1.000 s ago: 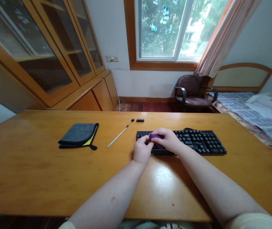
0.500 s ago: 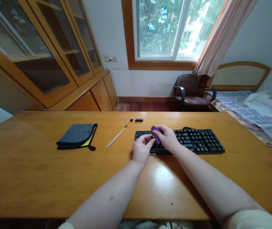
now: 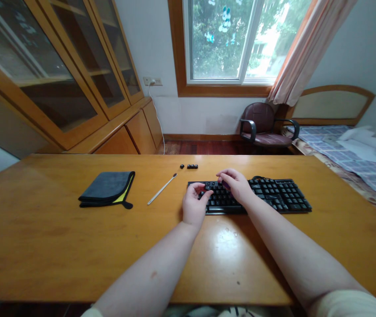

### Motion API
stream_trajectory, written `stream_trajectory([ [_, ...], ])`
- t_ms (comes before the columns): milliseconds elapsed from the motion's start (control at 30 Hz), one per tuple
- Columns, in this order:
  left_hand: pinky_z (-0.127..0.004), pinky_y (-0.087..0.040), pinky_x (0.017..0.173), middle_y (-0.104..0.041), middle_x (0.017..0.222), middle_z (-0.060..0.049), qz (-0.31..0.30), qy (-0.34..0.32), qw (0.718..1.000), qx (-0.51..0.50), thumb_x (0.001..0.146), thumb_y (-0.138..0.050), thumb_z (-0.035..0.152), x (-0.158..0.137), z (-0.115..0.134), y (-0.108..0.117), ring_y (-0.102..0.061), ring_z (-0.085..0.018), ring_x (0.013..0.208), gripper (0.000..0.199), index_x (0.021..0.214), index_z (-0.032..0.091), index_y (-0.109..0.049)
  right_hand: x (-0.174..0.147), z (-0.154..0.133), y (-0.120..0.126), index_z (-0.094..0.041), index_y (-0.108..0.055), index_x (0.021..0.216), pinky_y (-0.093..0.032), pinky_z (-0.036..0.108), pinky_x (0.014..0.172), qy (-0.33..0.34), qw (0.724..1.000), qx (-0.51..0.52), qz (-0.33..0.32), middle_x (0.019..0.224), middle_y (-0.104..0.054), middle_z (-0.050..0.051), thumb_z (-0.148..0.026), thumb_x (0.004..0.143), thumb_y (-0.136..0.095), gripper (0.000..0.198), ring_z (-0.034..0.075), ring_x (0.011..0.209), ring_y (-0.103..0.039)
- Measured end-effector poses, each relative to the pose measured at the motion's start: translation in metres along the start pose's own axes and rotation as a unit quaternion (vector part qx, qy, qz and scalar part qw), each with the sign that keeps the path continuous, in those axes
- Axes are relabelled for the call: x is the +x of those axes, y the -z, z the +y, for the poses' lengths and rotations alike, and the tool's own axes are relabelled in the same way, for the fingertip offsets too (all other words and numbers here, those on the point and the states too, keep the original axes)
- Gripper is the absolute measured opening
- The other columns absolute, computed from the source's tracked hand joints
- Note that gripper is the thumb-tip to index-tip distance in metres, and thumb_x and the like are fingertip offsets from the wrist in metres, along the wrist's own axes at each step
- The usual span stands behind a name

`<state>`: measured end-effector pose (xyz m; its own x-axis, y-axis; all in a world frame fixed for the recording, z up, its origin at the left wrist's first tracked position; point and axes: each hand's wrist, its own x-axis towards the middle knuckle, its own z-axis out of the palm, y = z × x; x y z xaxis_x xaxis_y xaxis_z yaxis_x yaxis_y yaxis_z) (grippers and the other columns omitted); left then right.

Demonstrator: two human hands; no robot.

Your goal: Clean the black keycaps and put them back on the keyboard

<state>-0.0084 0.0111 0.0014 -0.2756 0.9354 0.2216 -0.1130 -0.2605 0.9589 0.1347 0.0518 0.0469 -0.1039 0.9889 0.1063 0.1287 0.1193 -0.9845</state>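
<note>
Head view: left hand (image 3: 193, 206) is reaching over the left end of the black keyboard (image 3: 282, 194), thumb and fingers parted; can't tell if its grip is holding anything. Right hand (image 3: 238, 188) is grasping a purple cloth (image 3: 226, 185), mostly hidden. Keyboard is lying on the worktop (image 3: 75, 251), loose keycaps (image 3: 192, 167) sitting beyond.

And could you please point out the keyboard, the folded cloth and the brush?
keyboard (image 3: 282, 196): head view, keys toward its right end
folded cloth (image 3: 107, 186): head view, grey top
brush (image 3: 161, 189): head view, mid-handle
</note>
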Motion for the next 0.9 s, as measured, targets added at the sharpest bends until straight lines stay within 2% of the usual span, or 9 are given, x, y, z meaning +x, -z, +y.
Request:
stream_trajectory([
  [100,-0.029,-0.048,0.080,-0.059,0.082,-0.001,-0.006,-0.017,1.000,0.016,0.067,-0.071,0.022,0.000,0.000,0.001,-0.059,-0.013,0.080,0.026,0.088,0.018,-0.055,-0.005,-0.005,-0.004,-0.017,-0.063,0.081,-0.042,0.024,0.057,0.033,0.995,-0.068,-0.060,0.070,-0.063,0.000,-0.040,0.072,-0.061,0.025,0.012,0.059,-0.053],
  [200,-0.027,-0.047,0.078,-0.058,0.082,0.000,-0.009,-0.051,0.996,0.068,0.070,-0.067,0.019,-0.001,-0.001,0.004,-0.057,-0.013,0.080,0.021,0.087,0.018,-0.055,-0.011,-0.009,-0.010,-0.017,-0.066,0.082,-0.045,0.026,0.067,0.039,0.987,-0.119,-0.104,0.074,-0.065,0.001,-0.038,0.067,-0.068,0.026,0.014,0.069,-0.057],
  [300,-0.028,-0.046,0.078,-0.058,0.085,-0.001,-0.016,-0.073,0.989,0.131,0.071,-0.063,0.015,-0.001,-0.002,0.006,-0.057,-0.013,0.080,0.018,0.086,0.019,-0.055,-0.015,-0.011,-0.015,-0.017,-0.067,0.083,-0.046,0.027,0.067,0.023,0.985,-0.138,-0.100,0.073,-0.066,0.001,-0.037,0.065,-0.070,0.027,0.015,0.068,-0.059],
  [433,-0.029,-0.048,0.079,-0.058,0.090,-0.002,-0.034,-0.094,0.974,0.203,0.072,-0.063,0.016,-0.001,0.003,0.007,-0.058,-0.013,0.079,0.024,0.095,0.019,-0.054,-0.011,-0.011,-0.010,-0.018,-0.070,0.088,-0.047,0.029,0.075,0.029,0.985,-0.149,-0.080,0.085,-0.070,0.004,-0.034,0.068,-0.067,0.025,0.017,0.079,-0.062],
  [533,-0.034,-0.045,0.089,-0.059,0.102,-0.005,-0.102,-0.142,0.942,0.285,0.078,-0.060,0.020,-0.003,0.010,0.006,-0.057,-0.017,0.093,0.024,0.102,0.020,-0.056,-0.001,-0.007,0.003,-0.019,-0.069,0.096,-0.047,0.030,0.080,0.064,0.980,-0.189,-0.025,0.092,-0.070,0.005,-0.034,0.074,-0.063,0.028,0.018,0.085,-0.062],
  [667,-0.047,-0.025,0.108,-0.058,0.118,-0.004,-0.245,-0.190,0.868,0.387,0.082,-0.055,0.026,-0.010,0.017,0.004,-0.048,-0.021,0.117,0.023,0.104,0.026,-0.062,0.012,0.005,0.019,-0.021,-0.067,0.104,-0.046,0.031,0.081,0.097,0.955,-0.280,-0.003,0.097,-0.070,0.004,-0.030,0.079,-0.058,0.028,0.017,0.085,-0.062],
  [767,-0.052,-0.017,0.110,-0.052,0.130,-0.005,-0.291,-0.188,0.830,0.437,0.080,-0.059,0.033,-0.015,0.017,0.003,-0.038,-0.025,0.127,0.034,0.113,0.028,-0.059,0.015,0.016,0.021,-0.022,-0.066,0.106,-0.047,0.030,0.081,0.096,0.930,-0.353,-0.020,0.097,-0.070,0.003,-0.029,0.080,-0.057,0.028,0.018,0.086,-0.063],
  [900,-0.054,-0.016,0.109,-0.050,0.132,-0.004,-0.319,-0.170,0.804,0.473,0.078,-0.060,0.037,-0.017,0.015,0.002,-0.033,-0.028,0.130,0.036,0.112,0.028,-0.061,0.013,0.025,0.014,-0.022,-0.069,0.099,-0.047,0.030,0.081,0.131,0.874,-0.466,-0.035,0.096,-0.071,0.004,-0.029,0.083,-0.054,0.022,0.020,0.091,-0.063],
])
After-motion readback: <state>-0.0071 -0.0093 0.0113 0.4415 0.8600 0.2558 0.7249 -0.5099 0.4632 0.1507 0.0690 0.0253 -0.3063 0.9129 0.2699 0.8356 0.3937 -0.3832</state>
